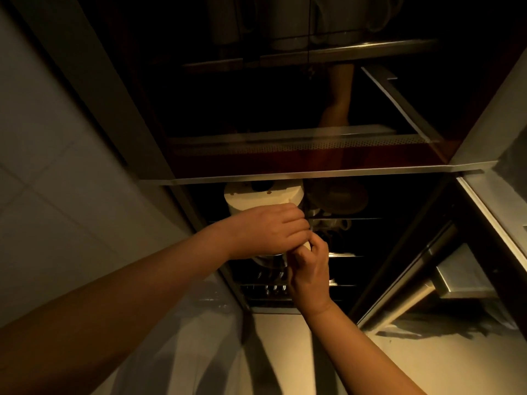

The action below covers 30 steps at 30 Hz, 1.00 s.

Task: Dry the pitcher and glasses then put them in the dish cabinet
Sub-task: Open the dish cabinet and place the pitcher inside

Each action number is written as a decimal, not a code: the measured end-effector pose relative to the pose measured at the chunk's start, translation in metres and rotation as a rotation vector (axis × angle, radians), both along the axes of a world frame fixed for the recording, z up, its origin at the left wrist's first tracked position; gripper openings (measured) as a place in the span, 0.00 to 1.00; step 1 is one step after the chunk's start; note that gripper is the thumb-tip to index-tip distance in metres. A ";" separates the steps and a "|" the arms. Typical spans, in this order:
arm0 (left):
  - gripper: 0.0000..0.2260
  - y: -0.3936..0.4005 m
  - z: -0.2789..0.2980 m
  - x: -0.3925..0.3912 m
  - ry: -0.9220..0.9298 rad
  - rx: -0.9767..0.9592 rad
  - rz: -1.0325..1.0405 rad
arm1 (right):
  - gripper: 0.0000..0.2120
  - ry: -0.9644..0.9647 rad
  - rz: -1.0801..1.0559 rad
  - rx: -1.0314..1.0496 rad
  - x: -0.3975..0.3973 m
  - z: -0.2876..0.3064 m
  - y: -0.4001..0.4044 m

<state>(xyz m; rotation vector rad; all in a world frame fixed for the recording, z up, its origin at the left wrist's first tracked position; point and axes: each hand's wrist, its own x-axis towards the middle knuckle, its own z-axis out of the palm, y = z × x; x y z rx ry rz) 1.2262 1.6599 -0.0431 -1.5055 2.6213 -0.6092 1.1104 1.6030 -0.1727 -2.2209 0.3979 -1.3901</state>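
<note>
I am looking up into the dish cabinet (313,173). A cream-white round vessel, apparently the pitcher (262,196), sits inside the lower compartment at its left side. My left hand (271,228) wraps over its middle and hides most of the body; a paler rim shows below the hand. My right hand (309,269) comes up from below, its fingertips pinched on a small cream part of the vessel beside the left fingers. Small shiny glasses (275,287) stand on the wire rack under the hands.
Brown bowls (336,195) and a cup (332,223) rest on wire shelves (345,255) right of the hands. An open cabinet door with a metal bar handle (399,295) hangs at the right. Mugs (288,27) fill the dark upper shelf. A tiled wall (57,181) is at the left.
</note>
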 end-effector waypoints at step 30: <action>0.43 0.049 -0.074 -0.030 0.529 -0.026 0.859 | 0.20 0.153 0.062 0.341 0.039 0.019 0.009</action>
